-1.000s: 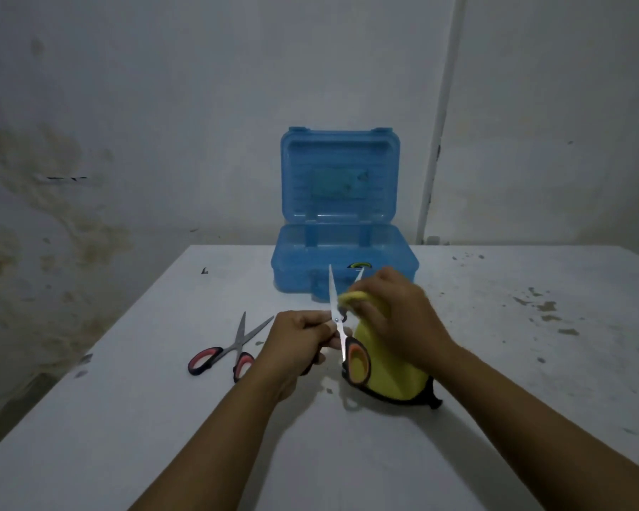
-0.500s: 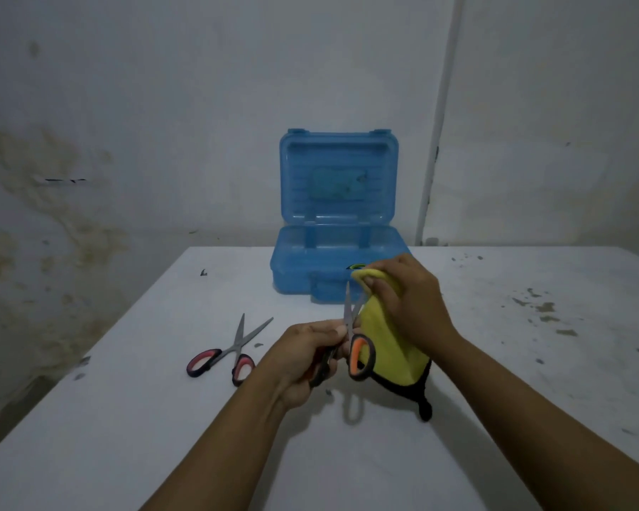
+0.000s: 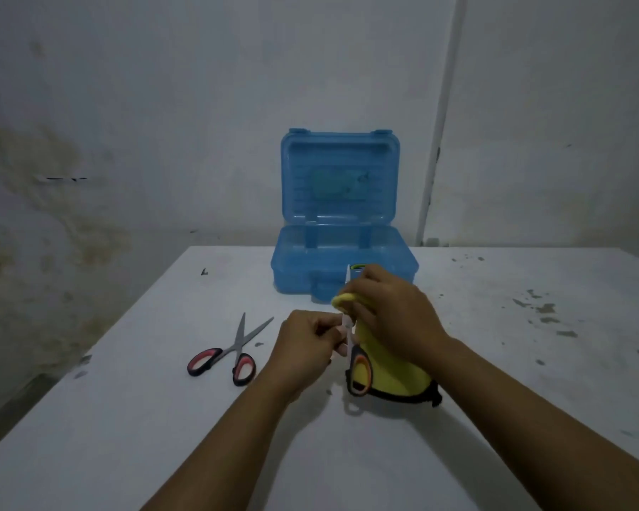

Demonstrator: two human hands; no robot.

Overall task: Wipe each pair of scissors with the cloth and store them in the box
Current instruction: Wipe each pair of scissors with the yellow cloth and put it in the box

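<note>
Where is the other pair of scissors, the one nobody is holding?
In the head view the red-handled scissors lie open on the white table, to the left of the left hand and in front of the open blue box, slightly to its left.

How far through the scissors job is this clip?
Done: nothing clearly stored; something sits in the open blue box, unidentifiable. In hand: left hand holds orange-handled scissors, right hand wipes with the yellow cloth. Left: red-handled scissors on the table.

No readable text anywhere, a pale green sticker [image 3: 334, 184] inside the raised lid of the blue box [image 3: 344, 269], its print too blurred to make out
</note>
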